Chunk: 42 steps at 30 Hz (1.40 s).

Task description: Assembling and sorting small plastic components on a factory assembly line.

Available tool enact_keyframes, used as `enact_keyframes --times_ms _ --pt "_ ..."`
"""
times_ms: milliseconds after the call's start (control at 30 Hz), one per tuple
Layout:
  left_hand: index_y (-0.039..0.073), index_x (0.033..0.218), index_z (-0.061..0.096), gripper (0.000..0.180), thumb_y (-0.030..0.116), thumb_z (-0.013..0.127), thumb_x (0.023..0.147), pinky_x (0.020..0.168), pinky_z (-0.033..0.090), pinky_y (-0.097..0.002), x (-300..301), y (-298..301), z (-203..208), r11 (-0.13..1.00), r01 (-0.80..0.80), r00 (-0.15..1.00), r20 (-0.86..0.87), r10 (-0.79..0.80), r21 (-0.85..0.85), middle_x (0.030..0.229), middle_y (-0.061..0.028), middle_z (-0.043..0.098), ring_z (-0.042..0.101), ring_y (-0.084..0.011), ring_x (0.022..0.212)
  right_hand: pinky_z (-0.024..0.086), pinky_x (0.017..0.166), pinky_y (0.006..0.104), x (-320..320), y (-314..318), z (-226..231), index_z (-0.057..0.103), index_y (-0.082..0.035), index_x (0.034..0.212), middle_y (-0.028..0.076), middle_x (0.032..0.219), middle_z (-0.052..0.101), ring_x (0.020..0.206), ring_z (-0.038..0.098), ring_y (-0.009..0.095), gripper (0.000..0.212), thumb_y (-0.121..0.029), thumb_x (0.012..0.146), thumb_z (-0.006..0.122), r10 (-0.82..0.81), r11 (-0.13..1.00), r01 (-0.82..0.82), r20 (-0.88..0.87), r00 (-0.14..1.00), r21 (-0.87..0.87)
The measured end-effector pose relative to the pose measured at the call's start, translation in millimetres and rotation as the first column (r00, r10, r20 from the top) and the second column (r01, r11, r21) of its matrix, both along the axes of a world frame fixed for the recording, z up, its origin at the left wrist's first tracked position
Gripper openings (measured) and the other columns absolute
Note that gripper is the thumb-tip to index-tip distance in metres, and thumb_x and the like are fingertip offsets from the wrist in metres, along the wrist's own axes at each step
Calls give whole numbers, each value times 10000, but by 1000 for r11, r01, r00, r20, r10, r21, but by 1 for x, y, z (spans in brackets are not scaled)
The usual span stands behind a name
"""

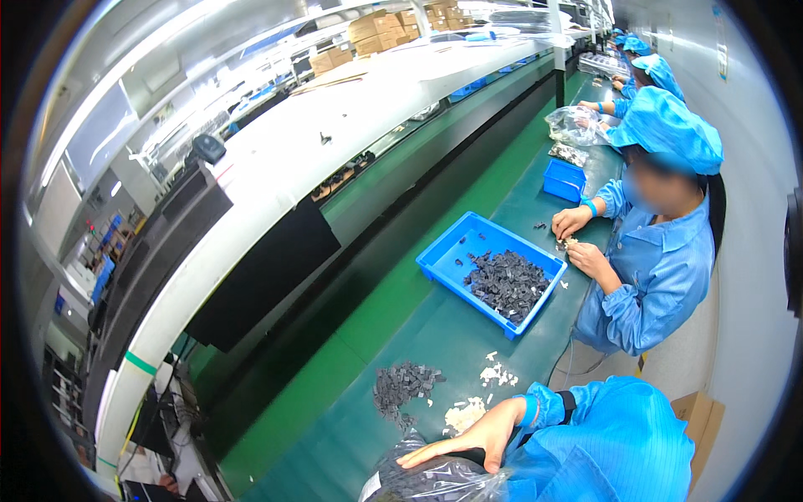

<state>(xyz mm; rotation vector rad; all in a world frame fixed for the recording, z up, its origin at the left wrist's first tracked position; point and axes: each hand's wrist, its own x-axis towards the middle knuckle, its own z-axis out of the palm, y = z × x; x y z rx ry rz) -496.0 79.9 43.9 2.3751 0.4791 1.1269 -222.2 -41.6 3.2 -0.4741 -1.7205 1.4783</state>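
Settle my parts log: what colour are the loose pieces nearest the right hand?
The loose pieces are pale cream, best seen in the head view.

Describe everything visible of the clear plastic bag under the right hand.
The bag looks like thin, clear, glossy plastic, crinkled, with dark contents showing through and a small whitish patch near its left side. It lies on the green work surface, cut off by the picture's lower edge. The right hand is spread over it, fingers apparently touching the plastic. A pile of dark pieces sits just beyond it. Whether it is sealed can't be told.
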Motion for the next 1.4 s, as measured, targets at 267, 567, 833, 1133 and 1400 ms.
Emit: enact_keyframes --times_ms 267,567,833,1133,1400 --pt "122 908 497 154 248 520 993 690 433 -347 87 -3 94 993 -14 973 232 -14 117 914 4 517 489 -165 765 -2 1236 429 -29 0 -22 -102 -20 1580 169 1664 -109 1539 -86 290 1531 -558 584 928 -323 940 331 -87 942 88" --pt "118 881 413 179 227 465 1013 579 395 -317 158 -45 129 995 -48 927 374 12 85 847 -15 418 401 -155 659 168 1200 479 20 -84 63 104 -31 1582 216 1619 123 1490 149 382 1255 -483 713 889 -712 498 671 -183 678 549" --pt "114 857 339 212 208 416 1031 481 360 -291 193 -89 144 992 6 772 630 -85 127 787 -31 331 323 -147 564 130 1226 439 35 -177 5 -40 -11 1585 200 1661 -2 1540 68 317 1359 -459 710 899 -800 517 823 -208 562 236" --pt "36 766 439 502 429 397 1074 552 551 -348 288 -153 122 644 764 508 576 -641 43 718 -78 399 577 -242 592 401 1012 408 87 -232 -101 443 38 1256 194 1267 494 1191 480 263 517 -206 877 694 -960 -250 967 -143 -241 49" --pt "-53 761 555 588 451 459 1049 601 594 -398 377 -188 95 523 852 401 650 -646 -7 749 -138 566 670 -308 634 504 791 327 392 -246 -136 592 27 862 115 907 610 861 592 199 120 -90 878 615 -218 560 -444 -392 -894 700"
